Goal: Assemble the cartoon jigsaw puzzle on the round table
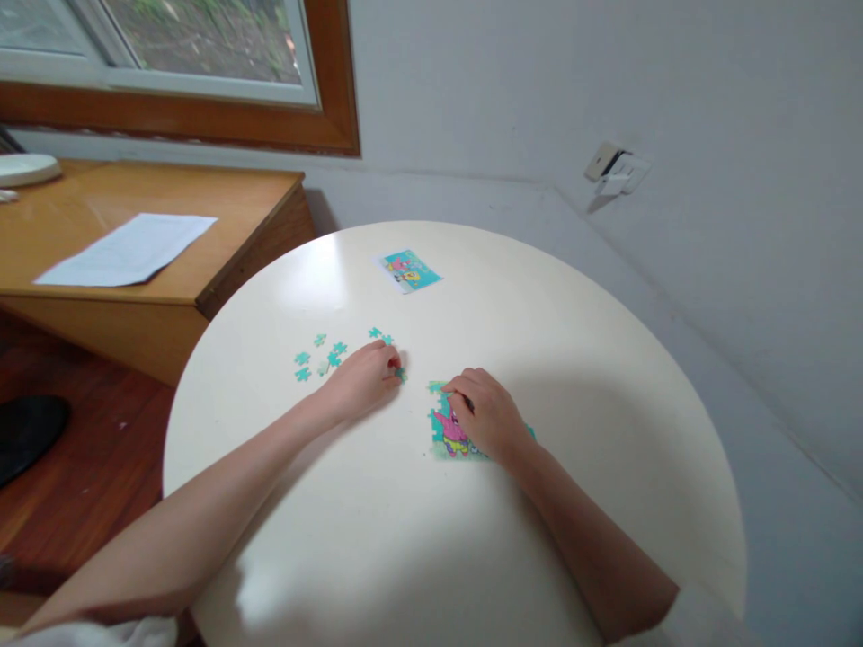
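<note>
The left hand (pixel 362 376) is above the round white table (pixel 539 305), with its fingers curled inward; one small puzzle piece (pixel 402 375) is at its fingertips, on the side toward the right hand (pixel 493 415); I cannot tell if this piece is pinched or only touched. The right hand lies over the partly joined puzzle (pixel 454 433), its fingers bent down near the upper left part; the hand hides the middle and much of the right side, so I cannot tell whether its fingers are closed on something; the visible part of the puzzle, to the left of this hand and below its fingers, shows a pink figure on teal, with an uneven left edge.

Just beyond the left hand are two loose teal pieces (pixel 375 332); to the left of the same hand, a scattered group of teal and pale pieces (pixel 303 358) lies flat; farther ahead of both hands rests a picture card (pixel 413 271); well apart, beyond the left hand, a wooden desk (pixel 222 193) bears a white paper (pixel 131 249).
</note>
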A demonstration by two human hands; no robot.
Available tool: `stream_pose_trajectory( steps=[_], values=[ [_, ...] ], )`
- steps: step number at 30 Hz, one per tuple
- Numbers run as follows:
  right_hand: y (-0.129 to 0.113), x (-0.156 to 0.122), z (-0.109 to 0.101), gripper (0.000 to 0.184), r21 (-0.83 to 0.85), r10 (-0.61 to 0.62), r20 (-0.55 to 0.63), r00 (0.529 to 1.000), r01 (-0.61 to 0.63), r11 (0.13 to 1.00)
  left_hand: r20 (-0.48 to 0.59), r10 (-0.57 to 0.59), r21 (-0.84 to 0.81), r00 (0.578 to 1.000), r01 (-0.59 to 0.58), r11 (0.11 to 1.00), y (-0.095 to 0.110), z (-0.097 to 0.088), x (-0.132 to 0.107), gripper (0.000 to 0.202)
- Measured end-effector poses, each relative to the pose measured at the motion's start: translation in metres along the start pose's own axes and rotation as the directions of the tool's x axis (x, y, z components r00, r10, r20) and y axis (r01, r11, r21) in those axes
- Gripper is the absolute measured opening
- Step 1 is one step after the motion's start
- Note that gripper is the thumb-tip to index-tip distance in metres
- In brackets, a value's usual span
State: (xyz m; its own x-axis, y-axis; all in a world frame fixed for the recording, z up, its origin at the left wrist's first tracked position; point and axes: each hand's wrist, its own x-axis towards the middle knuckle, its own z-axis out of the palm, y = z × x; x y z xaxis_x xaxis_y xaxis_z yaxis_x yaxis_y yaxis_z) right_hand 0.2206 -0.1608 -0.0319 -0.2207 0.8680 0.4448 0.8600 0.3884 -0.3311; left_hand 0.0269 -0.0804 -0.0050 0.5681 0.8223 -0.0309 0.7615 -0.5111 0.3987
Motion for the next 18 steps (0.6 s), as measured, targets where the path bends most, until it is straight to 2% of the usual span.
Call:
stream_pose_trajectory(
  steps=[8, 14, 18],
  values=[
    [0.001, 0.000, 0.000, 0.022, 0.021, 0.001, 0.003, 1.000, -0.001, 1.000, -0.022, 0.018, -0.083, 1.000, -0.019, 0.996, 0.006, 0.002, -0.002, 0.017],
    [0.000, 0.000, -0.001, 0.022, 0.023, 0.007, -0.004, 1.000, -0.007, 1.000, 0.007, -0.014, -0.127, 1.000, 0.015, 0.992, 0.015, -0.004, -0.006, 0.017],
    [0.001, 0.000, 0.000, 0.021, 0.025, 0.012, 0.002, 1.000, -0.012, 1.000, -0.013, 0.022, -0.169, 1.000, -0.024, 0.985, 0.019, -0.001, -0.008, 0.014]
  ],
)
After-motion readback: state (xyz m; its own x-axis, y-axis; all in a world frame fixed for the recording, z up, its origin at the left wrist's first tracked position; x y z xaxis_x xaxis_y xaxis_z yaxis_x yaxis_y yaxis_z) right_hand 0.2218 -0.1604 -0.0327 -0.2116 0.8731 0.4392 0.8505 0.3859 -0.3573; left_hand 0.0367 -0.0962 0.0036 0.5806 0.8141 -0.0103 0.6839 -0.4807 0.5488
